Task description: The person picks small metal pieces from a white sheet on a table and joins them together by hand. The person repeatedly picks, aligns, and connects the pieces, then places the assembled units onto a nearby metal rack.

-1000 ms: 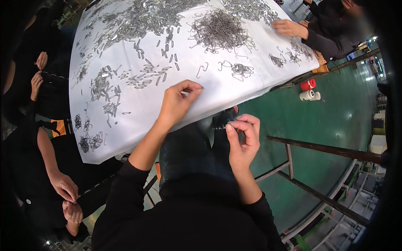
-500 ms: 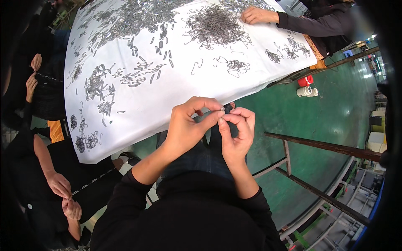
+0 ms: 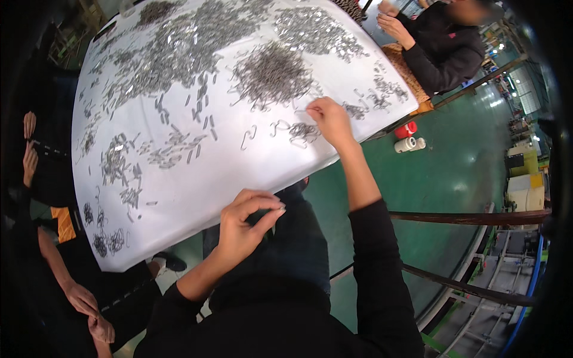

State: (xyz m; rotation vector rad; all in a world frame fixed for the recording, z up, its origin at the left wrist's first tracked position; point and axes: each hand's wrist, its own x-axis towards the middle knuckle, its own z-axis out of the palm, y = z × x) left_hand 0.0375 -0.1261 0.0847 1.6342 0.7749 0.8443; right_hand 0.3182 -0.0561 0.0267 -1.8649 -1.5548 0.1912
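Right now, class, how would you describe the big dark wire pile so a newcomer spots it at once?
On the white tabletop, find the person's right hand, stretched over the near edge. Just beyond it, to the left, lies the big dark wire pile, denser and far larger than the small wire clusters nearby.

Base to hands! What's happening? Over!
Left hand pinched by white table, hold unclear. Right hand near large wire-hook pile. Smaller hook pile close by.
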